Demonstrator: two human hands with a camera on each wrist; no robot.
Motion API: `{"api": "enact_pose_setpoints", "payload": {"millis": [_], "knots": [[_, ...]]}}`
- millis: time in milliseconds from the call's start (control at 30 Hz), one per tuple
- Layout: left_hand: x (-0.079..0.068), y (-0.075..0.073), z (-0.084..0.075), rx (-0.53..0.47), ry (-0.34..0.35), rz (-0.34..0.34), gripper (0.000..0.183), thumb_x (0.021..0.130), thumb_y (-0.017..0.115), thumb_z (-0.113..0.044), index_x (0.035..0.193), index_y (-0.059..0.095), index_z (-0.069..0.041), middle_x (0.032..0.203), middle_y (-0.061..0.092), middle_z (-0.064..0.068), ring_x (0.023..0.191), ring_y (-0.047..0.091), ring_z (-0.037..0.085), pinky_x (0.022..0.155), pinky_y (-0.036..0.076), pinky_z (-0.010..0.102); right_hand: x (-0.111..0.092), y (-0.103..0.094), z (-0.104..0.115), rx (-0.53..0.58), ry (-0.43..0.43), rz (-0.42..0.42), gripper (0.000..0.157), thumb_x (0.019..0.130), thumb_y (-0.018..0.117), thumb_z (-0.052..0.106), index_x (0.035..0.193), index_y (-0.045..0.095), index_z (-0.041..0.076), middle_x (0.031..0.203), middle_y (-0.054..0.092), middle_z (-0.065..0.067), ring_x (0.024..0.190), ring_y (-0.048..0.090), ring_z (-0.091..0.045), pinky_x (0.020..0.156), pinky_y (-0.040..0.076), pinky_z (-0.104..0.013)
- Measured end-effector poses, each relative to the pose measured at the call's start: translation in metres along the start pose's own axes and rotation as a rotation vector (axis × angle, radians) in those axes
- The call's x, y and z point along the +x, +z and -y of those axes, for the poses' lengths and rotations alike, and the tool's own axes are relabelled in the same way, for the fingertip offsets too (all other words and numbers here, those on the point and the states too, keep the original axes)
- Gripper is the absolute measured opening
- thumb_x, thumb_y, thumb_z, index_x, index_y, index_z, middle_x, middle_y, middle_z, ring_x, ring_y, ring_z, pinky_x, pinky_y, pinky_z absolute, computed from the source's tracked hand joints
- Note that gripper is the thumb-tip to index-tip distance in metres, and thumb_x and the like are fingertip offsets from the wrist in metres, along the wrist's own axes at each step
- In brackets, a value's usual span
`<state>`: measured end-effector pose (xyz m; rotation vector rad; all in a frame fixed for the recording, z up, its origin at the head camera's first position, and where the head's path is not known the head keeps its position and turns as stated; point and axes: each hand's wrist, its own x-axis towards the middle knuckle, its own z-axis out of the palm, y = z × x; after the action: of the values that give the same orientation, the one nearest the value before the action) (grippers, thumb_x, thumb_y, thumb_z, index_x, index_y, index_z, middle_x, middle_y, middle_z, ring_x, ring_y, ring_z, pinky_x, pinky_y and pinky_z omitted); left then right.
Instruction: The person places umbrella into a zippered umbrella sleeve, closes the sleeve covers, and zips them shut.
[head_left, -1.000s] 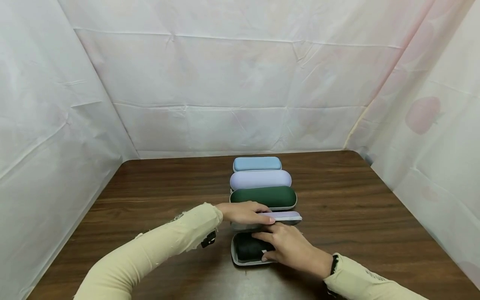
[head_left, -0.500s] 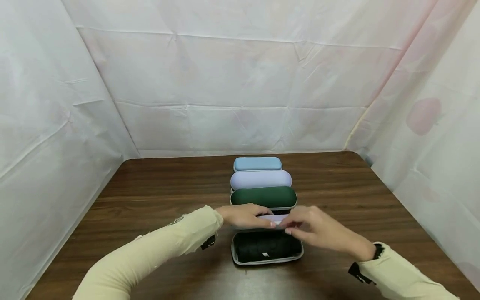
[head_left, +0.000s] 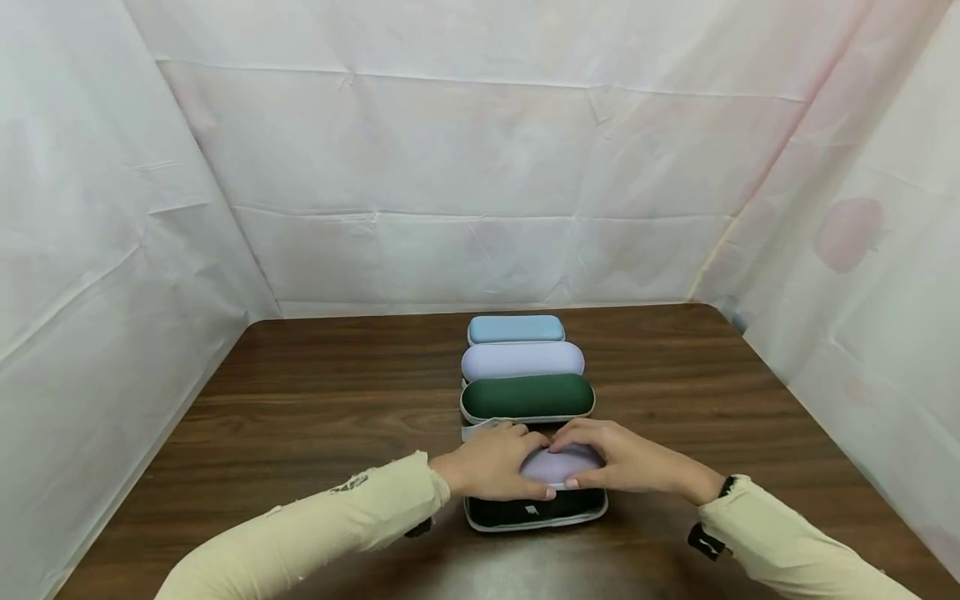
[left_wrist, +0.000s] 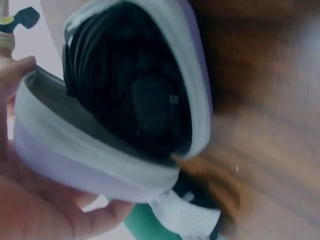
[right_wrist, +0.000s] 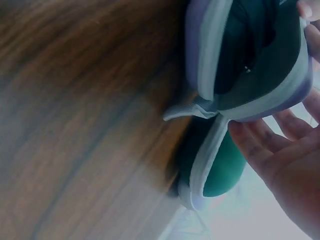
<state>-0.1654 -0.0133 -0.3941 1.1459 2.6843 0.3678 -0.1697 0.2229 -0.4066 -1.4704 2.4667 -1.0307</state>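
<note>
Nearest the person stands a lilac zip-up glasses case (head_left: 562, 465), its lid tilted partway over the base. The base (head_left: 536, 524) has a grey zip edge and a black inside with a small white tag. My left hand (head_left: 491, 460) grips the left part of the lid, thumb at its front edge and fingers over the back. On the right part, my right hand (head_left: 630, 460) holds the lid the same way. In the left wrist view the lid (left_wrist: 95, 165) and base form a wedge-shaped gap, with dark contents (left_wrist: 150, 100) inside. A grey strap (left_wrist: 187, 217) sticks out at the hinge.
Behind it, in a row going away, lie a dark green case (head_left: 528, 397), a lavender case (head_left: 522, 361) and a light blue case (head_left: 516, 328), all closed. They rest on a brown wooden table (head_left: 337, 375) with pale cloth (head_left: 465, 150) hanging around it.
My right hand has left the inside of the case and taken hold of the lid's right part. The lid has swung from upright toward me, with my left hand moving along with it.
</note>
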Motion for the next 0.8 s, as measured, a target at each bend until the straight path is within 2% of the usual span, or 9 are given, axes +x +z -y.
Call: {"api": "enact_pose_setpoints", "payload": {"millis": [200,333,433,567,700,800], "knots": [[-0.011,0.010,-0.006,0.030,-0.025,-0.078,0.065,0.080,0.063,-0.063,0.128,0.058,-0.020,0.112,0.058,-0.006,0.099,0.051,0.012,0.073,0.044,0.030,-0.004,0.008,0.004,-0.038,0.004,-0.013,0.036,0.085,0.074,0.027,0.117,0.062,0.017,0.120,0.057,0.000,0.107,0.054,-0.014,0.084,0.046,-0.031],[-0.020,0.015,-0.004,0.023,0.040,-0.097,0.061,0.082,0.067,-0.056,0.130,0.056,-0.020,0.113,0.056,-0.006,0.098,0.048,0.010,0.073,0.040,0.027,-0.011,0.016,0.009,-0.120,0.016,-0.041,0.040,0.081,0.077,0.030,0.116,0.061,0.020,0.123,0.055,-0.001,0.111,0.051,-0.018,0.085,0.046,-0.034],[-0.029,0.016,0.001,0.026,0.093,-0.103,0.059,0.082,0.070,-0.050,0.130,0.055,-0.018,0.117,0.055,-0.005,0.104,0.047,0.011,0.078,0.041,0.027,-0.016,0.020,0.012,-0.178,0.017,-0.056,0.042,0.080,0.078,0.031,0.117,0.060,0.022,0.125,0.053,-0.001,0.114,0.050,-0.019,0.086,0.046,-0.035],[-0.041,0.015,0.006,0.020,0.106,-0.097,0.061,0.080,0.075,-0.045,0.130,0.055,-0.017,0.122,0.054,-0.005,0.111,0.046,0.011,0.084,0.040,0.028,-0.021,0.024,0.015,-0.235,0.010,-0.075,0.044,0.078,0.080,0.029,0.117,0.060,0.022,0.126,0.053,0.000,0.115,0.050,-0.018,0.086,0.047,-0.035],[-0.050,0.016,0.017,-0.049,0.109,-0.102,0.061,0.081,0.073,-0.045,0.131,0.054,-0.017,0.125,0.054,-0.007,0.115,0.046,0.010,0.086,0.039,0.031,-0.022,0.027,0.018,-0.279,-0.016,-0.093,0.046,0.074,0.083,0.026,0.114,0.061,0.021,0.125,0.053,-0.001,0.114,0.051,-0.018,0.085,0.048,-0.037],[-0.050,0.015,0.031,-0.142,0.138,-0.108,0.045,0.092,0.063,-0.037,0.130,0.056,-0.015,0.126,0.056,-0.007,0.118,0.047,0.009,0.089,0.039,0.036,-0.023,0.026,0.019,-0.292,-0.013,-0.088,0.046,0.073,0.084,0.026,0.113,0.062,0.020,0.124,0.054,-0.001,0.113,0.051,-0.018,0.085,0.048,-0.037]]}}
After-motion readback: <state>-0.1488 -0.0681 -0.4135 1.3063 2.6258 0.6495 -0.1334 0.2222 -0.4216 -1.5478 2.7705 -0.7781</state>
